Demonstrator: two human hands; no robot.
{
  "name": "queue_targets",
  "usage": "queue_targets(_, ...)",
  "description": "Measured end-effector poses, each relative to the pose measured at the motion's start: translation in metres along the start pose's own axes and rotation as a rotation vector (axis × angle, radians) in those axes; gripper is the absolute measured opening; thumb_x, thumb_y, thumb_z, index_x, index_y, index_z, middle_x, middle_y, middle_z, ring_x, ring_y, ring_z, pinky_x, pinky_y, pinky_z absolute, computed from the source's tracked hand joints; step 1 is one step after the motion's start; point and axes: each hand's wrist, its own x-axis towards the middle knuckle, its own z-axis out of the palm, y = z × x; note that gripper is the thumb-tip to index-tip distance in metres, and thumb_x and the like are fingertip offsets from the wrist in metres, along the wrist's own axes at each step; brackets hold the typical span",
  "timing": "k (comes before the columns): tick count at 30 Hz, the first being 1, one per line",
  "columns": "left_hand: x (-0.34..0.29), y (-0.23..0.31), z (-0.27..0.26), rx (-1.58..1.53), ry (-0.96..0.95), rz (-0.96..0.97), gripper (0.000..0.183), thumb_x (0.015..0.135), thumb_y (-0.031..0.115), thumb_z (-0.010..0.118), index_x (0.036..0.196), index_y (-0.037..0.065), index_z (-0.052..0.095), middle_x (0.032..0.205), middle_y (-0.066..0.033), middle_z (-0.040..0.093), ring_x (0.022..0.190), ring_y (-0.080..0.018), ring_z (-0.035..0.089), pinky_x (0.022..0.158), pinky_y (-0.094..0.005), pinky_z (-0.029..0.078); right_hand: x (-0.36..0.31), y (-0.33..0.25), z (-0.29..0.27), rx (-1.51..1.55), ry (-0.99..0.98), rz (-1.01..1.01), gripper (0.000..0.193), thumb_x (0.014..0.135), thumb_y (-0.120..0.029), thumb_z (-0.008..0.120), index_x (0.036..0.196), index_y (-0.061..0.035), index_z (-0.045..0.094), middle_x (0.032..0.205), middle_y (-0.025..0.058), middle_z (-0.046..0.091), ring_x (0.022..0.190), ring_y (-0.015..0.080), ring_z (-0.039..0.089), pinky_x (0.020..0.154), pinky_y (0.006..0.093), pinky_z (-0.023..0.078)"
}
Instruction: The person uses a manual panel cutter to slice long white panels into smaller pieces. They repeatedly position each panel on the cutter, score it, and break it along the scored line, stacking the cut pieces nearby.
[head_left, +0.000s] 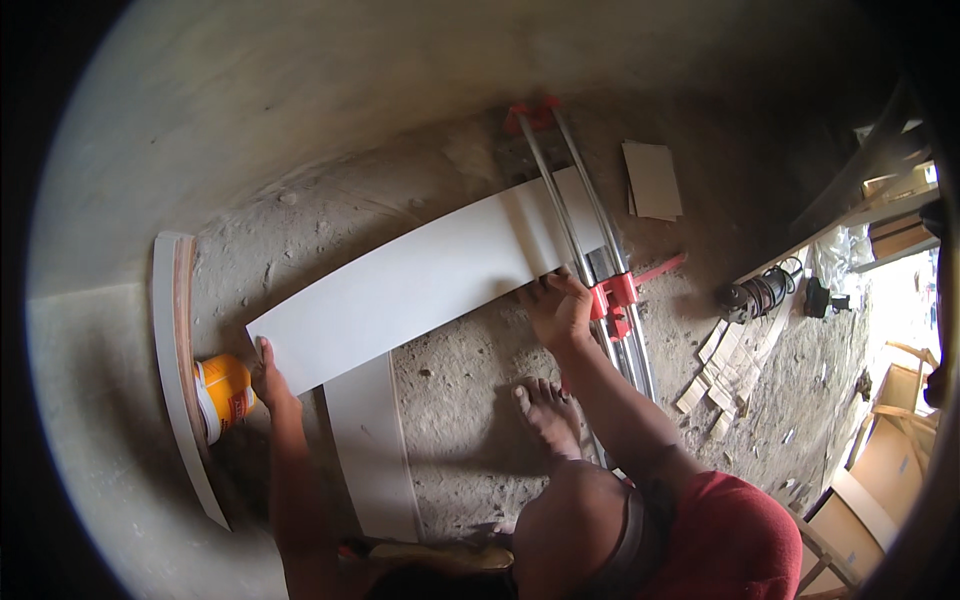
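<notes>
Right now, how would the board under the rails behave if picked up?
The board is probably stiff, showing no obvious sag along its length. Its smooth face may be slippery. Lifted straight up, it could catch on the rails crossing above it.

White board [400,275] ran under rail cutter [621,290]

The long, flat board slanted up toward the right, its right end beneath two shiny metal rails [552,190]. The rail cutter, with red fittings, lay crosswise over that end.
</notes>
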Motion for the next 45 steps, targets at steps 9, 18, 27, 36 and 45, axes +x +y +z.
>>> queue_targets(9,0.031,-0.019,0.026,-0.073,-0.149,-0.148,0.067,0.080,0.046,0.072,0.119,-0.006,0.056,0.119,-0.0160,0.059,0.105,-0.0262,0.059,0.091,-0.0386,0.049,-0.065,-0.037,0.017,-0.513,-0.049,0.118,0.034,0.090,-0.012,0.048,0.121,0.0008,0.050,0.120,0.0191,0.056,0.104,0.0296,0.058,0.091,0.0441,0.045)
queue_targets(18,0.057,-0.029,0.079,0.000,-0.568,-0.310,0.073,0.077,0.038,0.076,0.133,0.002,0.045,0.132,-0.0122,0.051,0.117,-0.0272,0.052,0.097,-0.0418,0.043,0.035,-0.145,-0.066,-1.358,0.334,-0.386,0.021,0.081,-0.020,0.063,0.094,-0.0050,0.071,0.089,0.0115,0.070,0.079,0.0231,0.066,0.070,0.0349,0.050)
queue_targets(27,0.068,-0.024,0.082,0.058,-0.613,-0.348,0.064,0.080,0.037,0.072,0.130,0.004,0.049,0.125,-0.0101,0.056,0.116,-0.0257,0.053,0.101,-0.0408,0.039,0.068,-0.149,-0.068,-1.274,0.444,-0.269,0.024,0.086,-0.025,0.067,0.086,-0.0015,0.067,0.075,0.0035,0.065,0.066,0.0129,0.059,0.058,0.0301,0.046)
queue_targets(36,0.062,-0.005,0.068,-0.049,-0.695,-0.510,0.055,0.086,0.031,0.067,0.130,0.005,0.047,0.125,-0.0115,0.056,0.117,-0.0287,0.052,0.101,-0.0465,0.040,0.081,-0.140,-0.077,-1.498,0.375,-0.423,0.030,0.082,-0.032,0.071,0.091,-0.0035,0.072,0.087,0.0113,0.071,0.080,0.0217,0.066,0.072,0.0328,0.048)
queue_targets(45,0.056,0.016,0.066,-0.013,-0.740,-0.559,0.059,0.086,0.030,0.068,0.131,0.001,0.045,0.127,-0.0127,0.055,0.117,-0.0291,0.052,0.101,-0.0438,0.041,0.063,-0.136,-0.054,-1.156,0.492,-0.289,0.036,0.075,-0.029,0.078,0.089,0.0030,0.070,0.092,0.0152,0.069,0.085,0.0225,0.064,0.079,0.0339,0.048)
